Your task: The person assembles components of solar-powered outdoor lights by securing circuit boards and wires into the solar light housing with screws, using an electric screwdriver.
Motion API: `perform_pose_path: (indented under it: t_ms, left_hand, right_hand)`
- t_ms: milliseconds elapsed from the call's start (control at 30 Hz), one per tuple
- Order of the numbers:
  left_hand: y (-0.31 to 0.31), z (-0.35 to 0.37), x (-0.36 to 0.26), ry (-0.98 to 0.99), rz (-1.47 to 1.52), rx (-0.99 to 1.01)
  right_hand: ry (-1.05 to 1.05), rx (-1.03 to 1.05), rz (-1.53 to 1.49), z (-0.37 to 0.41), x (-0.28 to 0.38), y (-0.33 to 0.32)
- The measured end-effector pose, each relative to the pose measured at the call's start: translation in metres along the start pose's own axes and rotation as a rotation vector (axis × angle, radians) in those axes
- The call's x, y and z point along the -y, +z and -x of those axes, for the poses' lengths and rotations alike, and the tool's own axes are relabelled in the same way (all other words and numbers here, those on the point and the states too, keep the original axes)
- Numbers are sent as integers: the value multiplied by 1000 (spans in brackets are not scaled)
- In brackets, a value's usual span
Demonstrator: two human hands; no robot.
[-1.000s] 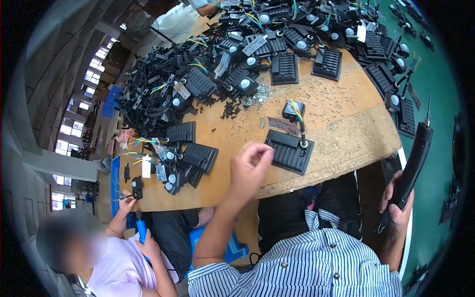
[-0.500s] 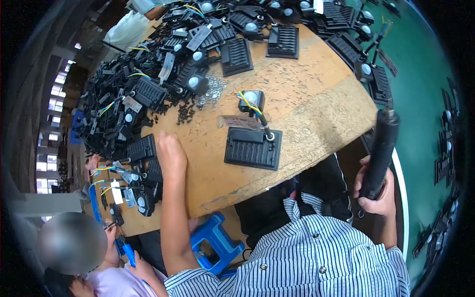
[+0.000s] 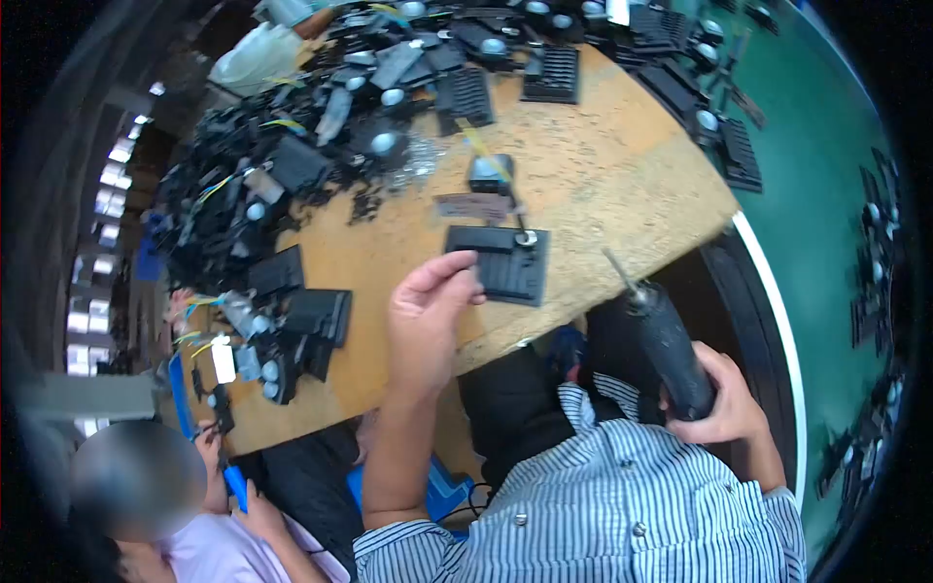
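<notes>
My right hand is wrapped round a black electric screwdriver, its thin bit pointing up and left beyond the table edge. My left hand is closed in a pinch over the near left corner of a black finned floodlight. Whatever sits between those fingertips is too small to make out. The floodlight lies fins up on the table. A short cable joins it to a motion sensor with a pale dome and yellow wires. Between them lies a printed label.
A heap of black floodlights covers the table's left and back. Small dark screws and shiny metal bits lie beside it. At lower left a co-worker's hand is near a blue-handled tool. A blue stool stands under the table.
My left hand has come right from beside the heap to the floodlight, fingers pinched. My right hand has swung the screwdriver left, its bit now nearer the floodlight.
</notes>
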State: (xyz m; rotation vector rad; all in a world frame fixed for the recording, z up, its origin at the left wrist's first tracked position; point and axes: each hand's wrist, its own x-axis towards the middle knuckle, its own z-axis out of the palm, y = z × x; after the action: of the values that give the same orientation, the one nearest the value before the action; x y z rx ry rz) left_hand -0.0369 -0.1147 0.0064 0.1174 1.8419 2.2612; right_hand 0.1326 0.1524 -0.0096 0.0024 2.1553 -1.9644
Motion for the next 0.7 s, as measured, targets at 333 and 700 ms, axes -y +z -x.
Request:
perform_pose_path:
  t_ms: [333, 700]
  left_hand:
    - [-45, -20, -18, 278, -1025, -156]
    - [-70, -66, -13, 246, -1276, -104]
  right_hand:
    - [-19, -308, -230, -14, 2, 1]
    - [-238, -509, -110, -92, 5, -41]
